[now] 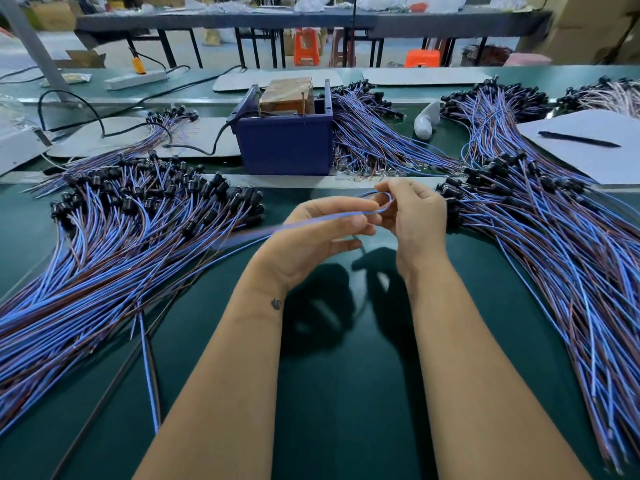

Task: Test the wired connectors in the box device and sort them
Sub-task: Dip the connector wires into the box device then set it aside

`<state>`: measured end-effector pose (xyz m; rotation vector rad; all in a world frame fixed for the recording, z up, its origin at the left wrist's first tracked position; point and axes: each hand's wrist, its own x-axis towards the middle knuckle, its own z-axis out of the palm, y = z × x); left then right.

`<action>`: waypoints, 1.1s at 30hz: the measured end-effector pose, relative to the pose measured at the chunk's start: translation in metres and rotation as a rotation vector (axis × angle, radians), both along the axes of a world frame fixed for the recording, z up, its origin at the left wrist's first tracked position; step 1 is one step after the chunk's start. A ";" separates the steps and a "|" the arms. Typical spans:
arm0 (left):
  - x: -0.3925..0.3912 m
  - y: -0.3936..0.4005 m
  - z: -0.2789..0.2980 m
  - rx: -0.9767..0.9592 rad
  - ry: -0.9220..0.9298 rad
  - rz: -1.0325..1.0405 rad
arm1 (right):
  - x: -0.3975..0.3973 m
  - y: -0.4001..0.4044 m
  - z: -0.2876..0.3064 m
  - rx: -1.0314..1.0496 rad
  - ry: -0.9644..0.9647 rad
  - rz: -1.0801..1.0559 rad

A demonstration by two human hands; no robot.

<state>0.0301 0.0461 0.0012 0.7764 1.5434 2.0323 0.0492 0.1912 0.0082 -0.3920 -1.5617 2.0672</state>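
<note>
Wire: a single blue wire runs from the left pile up between both hands and bends into a small loop near the fingertips, raised above the green bench; its left stretch is blurred.
Left hand grip: the left hand is turned palm up, fingers curled, with the wire lying across them and pinched under the thumb.
Right hand grip: the right hand shows its back to the camera, fingers bent inward; thumb and forefinger close on the loop end of the same wire.
Connector end: I cannot tell where this wire's black connector sits; it is hidden by the hands.
Arms: both bare forearms reach forward from the bottom edge and meet at the middle of the bench, hands touching at the fingertips.
Box device: the blue box device stands behind the hands, well apart from them, with a brown block and upright pins inside and a black cable leading off to the left.
Left pile: wired connectors fan out left of the hands, black ends toward the box.
Right pile: another bundle lies just beside the right hand.
Paper: a white sheet with a black pen lies far right.
</note>
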 end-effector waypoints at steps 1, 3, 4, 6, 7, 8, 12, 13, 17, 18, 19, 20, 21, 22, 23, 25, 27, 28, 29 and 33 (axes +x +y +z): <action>0.002 0.003 -0.001 -0.049 0.027 -0.013 | 0.001 0.005 0.001 0.015 -0.017 0.002; 0.006 0.011 -0.003 -0.119 0.061 -0.051 | 0.004 0.015 0.000 0.059 -0.067 0.019; 0.008 0.014 -0.004 -0.158 0.076 -0.070 | 0.005 0.020 -0.001 0.099 -0.096 0.029; 0.011 0.019 -0.005 -0.277 0.159 -0.076 | 0.009 0.030 -0.003 0.226 -0.149 0.040; 0.011 0.021 -0.005 -0.333 0.221 -0.076 | 0.010 0.035 -0.004 0.295 -0.174 0.039; 0.011 0.023 -0.005 -0.372 0.274 -0.082 | 0.011 0.040 -0.005 0.356 -0.193 0.032; 0.012 0.028 -0.007 -0.395 0.313 -0.052 | 0.016 0.064 0.001 0.629 -0.287 -0.032; 0.012 0.030 -0.008 -0.384 0.302 0.014 | 0.018 0.071 0.003 0.722 -0.333 -0.047; 0.004 0.028 -0.011 -0.353 0.300 0.516 | 0.028 0.096 0.015 1.060 -0.524 -0.251; 0.002 0.026 -0.010 -0.322 0.278 0.622 | 0.031 0.101 0.018 1.131 -0.554 -0.319; -0.001 0.022 -0.010 -0.296 0.253 0.712 | 0.033 0.105 0.020 1.191 -0.580 -0.372; -0.004 0.019 -0.010 -0.291 0.239 0.791 | 0.035 0.108 0.022 1.239 -0.607 -0.407; -0.006 0.015 -0.009 -0.313 0.239 0.857 | 0.036 0.110 0.022 1.274 -0.638 -0.429; -0.008 0.012 -0.009 -0.355 0.249 0.907 | 0.036 0.110 0.023 1.304 -0.674 -0.442; -0.009 0.009 -0.010 -0.405 0.268 0.944 | 0.036 0.108 0.024 1.330 -0.706 -0.454; -0.011 0.003 -0.011 -0.528 0.339 1.009 | 0.033 0.098 0.024 1.367 -0.733 -0.467; -0.011 -0.002 -0.013 -0.692 0.424 1.063 | 0.027 0.080 0.021 1.382 -0.710 -0.442; -0.011 -0.004 -0.013 -0.772 0.441 1.068 | 0.024 0.069 0.019 1.392 -0.685 -0.412; -0.011 -0.007 -0.013 -0.846 0.443 1.056 | 0.020 0.057 0.016 1.405 -0.653 -0.370; -0.012 -0.009 -0.014 -1.089 0.434 0.930 | 0.005 -0.001 0.000 1.154 -0.382 -0.066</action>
